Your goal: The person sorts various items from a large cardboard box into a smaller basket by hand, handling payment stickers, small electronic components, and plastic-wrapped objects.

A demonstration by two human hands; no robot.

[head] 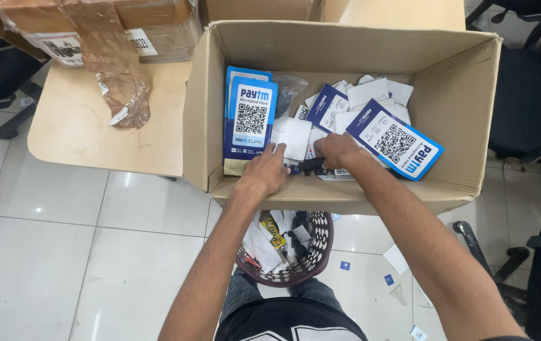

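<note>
White tiled floor (49,252) below, pale wooden desk (87,139) at left, dark office chairs at both edges. Large open brown cardboard box (472,120) taken as landmark.

Inside box, at its left wall: upright stack of blue-and-white rectangular code placards (249,120). Toward its right wall: one more blue-and-white code placard lying tilted (397,142). Between these, along the back: loose heap of small white paper cards (371,95).

Left hand (264,172) over near wall of box, fingers spread apart and resting against a white card (294,136) just beside the upright stack; no closed hold seen. Right hand (337,150) near box centre, fingers curled together over a small dark object (311,165); firm clamp or mere cover, cannot tell.

Below box, near its front edge: round maroon perforated plastic basket (321,243) on floor, already well filled with paper scraps and wrappers. Scattered bits on tiles right of basket.

Behind box, at left: taped brown parcel (94,25) on desk.

Progress, judged: some sorting done, with stack formed and basket full; loose heap not yet cleared.
</note>
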